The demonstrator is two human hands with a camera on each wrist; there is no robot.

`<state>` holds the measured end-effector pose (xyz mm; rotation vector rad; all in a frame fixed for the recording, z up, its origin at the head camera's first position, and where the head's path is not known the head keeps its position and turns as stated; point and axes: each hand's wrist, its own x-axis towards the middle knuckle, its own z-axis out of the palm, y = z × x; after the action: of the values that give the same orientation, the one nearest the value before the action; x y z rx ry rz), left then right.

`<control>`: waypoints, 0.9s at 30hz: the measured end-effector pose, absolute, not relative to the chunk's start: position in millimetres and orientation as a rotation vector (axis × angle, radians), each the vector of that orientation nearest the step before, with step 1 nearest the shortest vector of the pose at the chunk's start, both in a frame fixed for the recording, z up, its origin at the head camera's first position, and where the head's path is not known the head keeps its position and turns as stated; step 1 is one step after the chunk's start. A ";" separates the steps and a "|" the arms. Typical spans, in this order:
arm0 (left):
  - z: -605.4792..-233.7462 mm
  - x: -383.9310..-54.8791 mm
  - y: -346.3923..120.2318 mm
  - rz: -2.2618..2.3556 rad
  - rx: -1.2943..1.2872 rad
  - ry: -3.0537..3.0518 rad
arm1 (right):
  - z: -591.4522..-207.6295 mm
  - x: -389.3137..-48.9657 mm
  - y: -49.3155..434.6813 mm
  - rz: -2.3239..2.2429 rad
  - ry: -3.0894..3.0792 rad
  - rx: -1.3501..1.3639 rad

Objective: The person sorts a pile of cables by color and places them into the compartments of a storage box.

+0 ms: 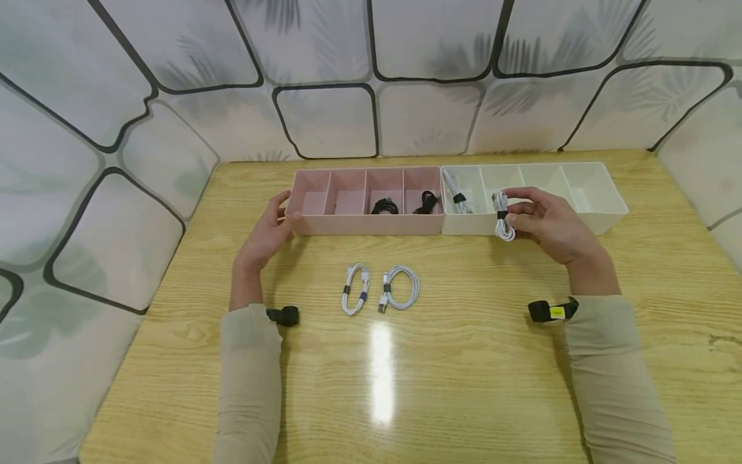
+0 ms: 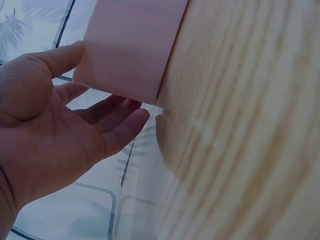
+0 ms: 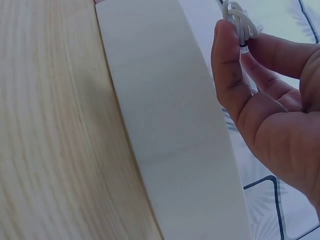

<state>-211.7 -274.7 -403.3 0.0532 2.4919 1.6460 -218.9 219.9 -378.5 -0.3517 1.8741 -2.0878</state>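
My right hand (image 1: 547, 222) pinches a bundled white cable (image 1: 503, 218) between thumb and fingers, over the front of the white divided box (image 1: 605, 209). A black tie wraps the bundle's middle; in the right wrist view the cable's loops (image 3: 240, 22) stick up past the fingertips. At the other end, my left hand (image 1: 265, 232) rests against the left end of the pink divided box (image 1: 371, 225), thumb by the front corner and fingers loosely extended along the end. The left wrist view has the thumb touching the pink wall (image 2: 130, 45).
A white cable with two ties (image 1: 356, 290) and a coiled white cable (image 1: 401, 288) lie on the wooden table (image 1: 464, 374). Black cables (image 1: 385, 206) occupy two pink compartments. Another white cable (image 1: 459, 198) sits in the leftmost white compartment. Behind stands a patterned backdrop (image 1: 324, 119).
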 end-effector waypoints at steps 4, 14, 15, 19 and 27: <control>-402.3 -211.5 -275.9 1.657 0.034 2.470 | -376.5 -220.8 224.1 -2.171 1.839 -0.332; -407.0 -212.8 -275.1 1.632 0.016 2.482 | -368.9 -226.9 230.4 -2.312 1.866 -0.230; -407.5 -212.8 -274.9 1.636 0.009 2.480 | -368.1 -227.5 231.2 -2.324 1.872 -0.214; -408.1 -212.9 -274.5 1.639 0.005 2.484 | -365.1 -231.3 234.4 -2.409 1.864 -0.120; -409.9 -215.0 -277.3 1.646 0.005 2.470 | -364.8 -240.1 238.5 -2.584 1.788 0.126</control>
<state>-215.0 -277.3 -409.9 0.0046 2.4702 1.6462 -240.1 238.5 -364.8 0.1256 1.7884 -2.5840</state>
